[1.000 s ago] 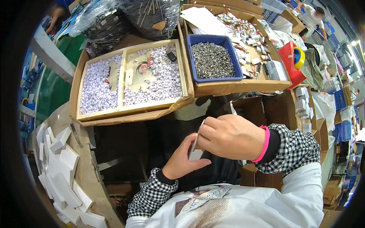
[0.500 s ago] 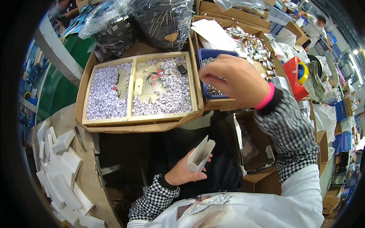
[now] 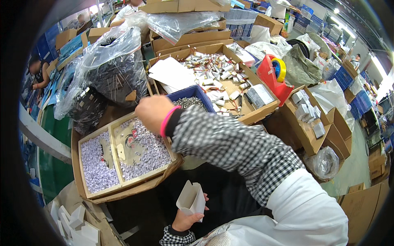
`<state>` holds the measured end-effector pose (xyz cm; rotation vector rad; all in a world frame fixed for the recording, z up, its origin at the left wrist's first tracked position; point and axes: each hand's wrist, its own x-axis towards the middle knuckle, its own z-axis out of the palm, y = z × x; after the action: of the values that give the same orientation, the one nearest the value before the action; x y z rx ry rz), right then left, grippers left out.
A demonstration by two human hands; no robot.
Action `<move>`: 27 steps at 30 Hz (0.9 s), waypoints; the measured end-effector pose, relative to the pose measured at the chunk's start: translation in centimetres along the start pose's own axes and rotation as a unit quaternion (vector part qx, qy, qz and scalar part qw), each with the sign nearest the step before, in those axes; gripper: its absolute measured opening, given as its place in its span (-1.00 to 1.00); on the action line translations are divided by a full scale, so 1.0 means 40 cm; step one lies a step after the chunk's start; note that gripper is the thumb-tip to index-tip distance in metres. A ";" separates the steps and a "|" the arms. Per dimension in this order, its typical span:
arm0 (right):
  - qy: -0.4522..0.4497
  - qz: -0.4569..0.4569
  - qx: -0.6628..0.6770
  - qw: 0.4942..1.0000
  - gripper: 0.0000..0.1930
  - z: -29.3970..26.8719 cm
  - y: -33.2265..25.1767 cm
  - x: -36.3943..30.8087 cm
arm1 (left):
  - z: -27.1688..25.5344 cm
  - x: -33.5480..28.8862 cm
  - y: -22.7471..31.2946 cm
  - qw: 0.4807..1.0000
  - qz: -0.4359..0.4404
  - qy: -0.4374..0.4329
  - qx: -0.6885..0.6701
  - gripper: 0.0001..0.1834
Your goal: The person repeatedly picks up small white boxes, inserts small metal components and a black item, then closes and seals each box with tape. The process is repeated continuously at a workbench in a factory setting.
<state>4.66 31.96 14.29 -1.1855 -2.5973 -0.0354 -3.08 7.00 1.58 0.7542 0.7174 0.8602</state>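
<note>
My left hand (image 3: 186, 220) grips a small white cardboard box (image 3: 191, 197) upright, its top end open with flaps standing up. My right hand (image 3: 154, 114) is over the far right corner of a shallow wooden tray (image 3: 120, 181), beside a blue bin of small metal parts (image 3: 189, 99). The back of that hand faces me; its fingers are hidden and slightly blurred, so what they touch or hold does not show. Many small whitish pieces (image 3: 96, 166) fill much of the tray's two compartments, and a pale flat piece (image 3: 121, 151) lies in the right one.
Beyond the bin stands a carton of small silvery wired parts (image 3: 217, 69). Bags of black parts (image 3: 111, 78) sit behind the tray. A red tape dispenser (image 3: 273, 78) and a carton of white boxes (image 3: 305, 108) are to the right. White boxes (image 3: 78, 223) lie at lower left.
The view has swung to the right. My right hand has moved from above the blue bin to the tray's far right corner. My left hand still holds the white box.
</note>
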 end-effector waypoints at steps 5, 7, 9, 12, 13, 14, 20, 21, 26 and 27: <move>0.045 0.068 0.131 0.988 -0.80 -0.165 0.257 -0.121 | -0.003 0.003 0.001 0.999 0.006 -0.014 -0.032 -0.11; -0.012 0.119 0.007 0.993 -0.82 -0.215 0.346 -0.199 | -0.001 0.003 0.002 0.999 -0.002 -0.024 -0.029 -0.11; -0.089 0.088 -0.083 0.989 -0.87 -0.222 0.407 -0.274 | 0.002 0.006 0.003 0.999 -0.004 -0.032 -0.024 -0.12; -0.188 0.047 -0.155 0.969 -0.86 -0.196 0.466 -0.357 | 0.007 0.011 -0.002 0.999 -0.004 -0.035 -0.020 -0.13; -0.195 0.007 -0.165 0.967 -0.85 -0.184 0.480 -0.374 | 0.008 0.013 -0.004 0.999 -0.003 -0.034 -0.023 -0.13; -0.226 -0.003 -0.183 0.957 -0.85 -0.172 0.490 -0.387 | 0.009 0.015 -0.007 0.999 0.000 -0.033 -0.028 -0.14; -0.222 -0.086 -0.148 0.960 -0.76 -0.155 0.500 -0.402 | 0.016 0.014 -0.029 0.999 0.000 -0.028 -0.016 -0.13; -0.203 -0.101 -0.155 0.962 -0.79 -0.152 0.491 -0.398 | 0.018 0.009 -0.032 0.999 0.002 -0.021 -0.031 -0.12; -0.245 -0.083 -0.180 0.949 -0.88 -0.147 0.467 -0.377 | 0.029 -0.014 -0.044 0.998 0.048 -0.027 0.005 -0.07; -0.251 -0.075 -0.196 0.945 -0.88 -0.142 0.465 -0.374 | 0.030 -0.017 -0.045 0.998 0.052 -0.028 0.005 -0.07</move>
<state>29.20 32.46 13.99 -1.2466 -3.2411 -0.3396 -1.73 5.29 0.92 0.8268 0.6379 0.9274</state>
